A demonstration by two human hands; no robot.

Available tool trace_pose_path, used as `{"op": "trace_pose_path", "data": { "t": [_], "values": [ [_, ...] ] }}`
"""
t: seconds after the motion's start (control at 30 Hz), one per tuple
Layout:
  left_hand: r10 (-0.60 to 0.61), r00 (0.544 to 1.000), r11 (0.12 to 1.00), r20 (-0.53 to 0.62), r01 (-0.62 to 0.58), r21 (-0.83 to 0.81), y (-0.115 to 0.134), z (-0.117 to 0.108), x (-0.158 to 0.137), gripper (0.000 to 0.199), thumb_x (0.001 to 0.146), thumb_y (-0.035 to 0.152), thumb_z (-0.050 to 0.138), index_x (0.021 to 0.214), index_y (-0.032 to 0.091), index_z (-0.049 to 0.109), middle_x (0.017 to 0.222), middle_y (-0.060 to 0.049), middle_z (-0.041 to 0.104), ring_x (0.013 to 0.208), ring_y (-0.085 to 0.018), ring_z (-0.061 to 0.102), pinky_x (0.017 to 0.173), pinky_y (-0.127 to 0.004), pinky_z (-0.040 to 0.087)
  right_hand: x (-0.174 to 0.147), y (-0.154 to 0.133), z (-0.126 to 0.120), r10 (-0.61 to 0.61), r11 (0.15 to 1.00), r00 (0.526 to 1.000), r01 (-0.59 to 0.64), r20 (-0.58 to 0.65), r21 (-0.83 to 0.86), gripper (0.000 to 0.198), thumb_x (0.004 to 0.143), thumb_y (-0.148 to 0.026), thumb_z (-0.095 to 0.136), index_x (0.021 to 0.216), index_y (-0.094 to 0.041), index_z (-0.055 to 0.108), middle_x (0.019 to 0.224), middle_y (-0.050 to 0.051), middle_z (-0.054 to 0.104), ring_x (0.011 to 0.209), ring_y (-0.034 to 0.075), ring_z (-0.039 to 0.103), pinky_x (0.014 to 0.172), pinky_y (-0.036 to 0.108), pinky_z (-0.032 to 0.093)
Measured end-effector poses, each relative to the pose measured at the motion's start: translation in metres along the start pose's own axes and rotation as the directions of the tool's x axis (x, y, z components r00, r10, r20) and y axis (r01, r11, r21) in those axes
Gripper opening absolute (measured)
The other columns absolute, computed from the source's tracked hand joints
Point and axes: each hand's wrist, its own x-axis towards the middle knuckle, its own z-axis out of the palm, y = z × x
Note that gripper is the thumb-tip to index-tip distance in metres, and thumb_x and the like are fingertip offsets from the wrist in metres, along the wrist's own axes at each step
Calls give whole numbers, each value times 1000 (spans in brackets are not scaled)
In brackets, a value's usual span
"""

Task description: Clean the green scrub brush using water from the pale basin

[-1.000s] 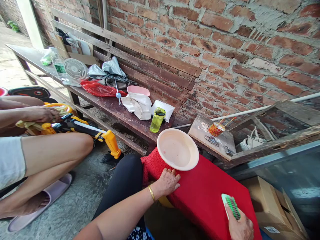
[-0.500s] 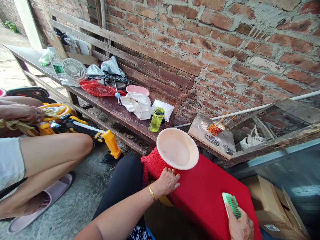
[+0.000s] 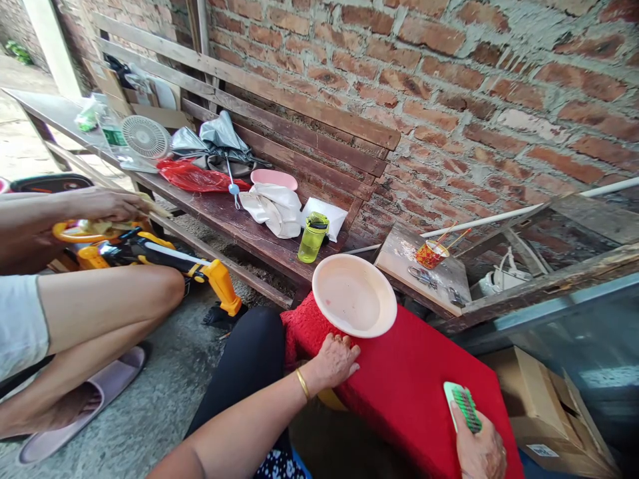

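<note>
My left hand (image 3: 335, 362), with a gold bangle at the wrist, rests on the red cloth (image 3: 394, 372) just in front of a pale round basin (image 3: 327, 293). Its fingers lie on the cloth, slightly bent and apart. Shallow, cloudy-looking liquid with a few specks shows inside the basin. Over the cloth's right end, my right hand (image 3: 480, 447) is closed around a scrub brush (image 3: 464, 407) with a light green body. The brush's green and dark bristles face up.
At left sits another person, one hand (image 3: 117, 203) holding a yellowish cloth above a yellow-and-black toy vehicle (image 3: 219, 286). A wooden bench (image 3: 210, 216) carries a green bottle (image 3: 313, 238), bags and a fan (image 3: 146, 138). Cardboard box (image 3: 544, 399) stands at right; brick wall behind.
The other person's hand has moved right with the yellowish cloth. My two hands, the brush and the basin are nearly unchanged.
</note>
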Motion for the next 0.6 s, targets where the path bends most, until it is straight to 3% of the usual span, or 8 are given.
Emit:
{"op": "trace_pose_path", "data": {
  "t": [0.6],
  "values": [
    [3, 1000, 1000, -18, -3, 2, 0, -1, 0, 37, 95, 50, 58, 118, 22, 63, 113, -14, 65, 107, -31, 61, 95, -47, 41, -1, -2, -1, 14, 999, 1000, -13, 19, -29, 93, 82, -86, 19, 118, -14, 66, 105, 25, 70, 95, 40, 65, 81, 49, 51]
  ]
}}
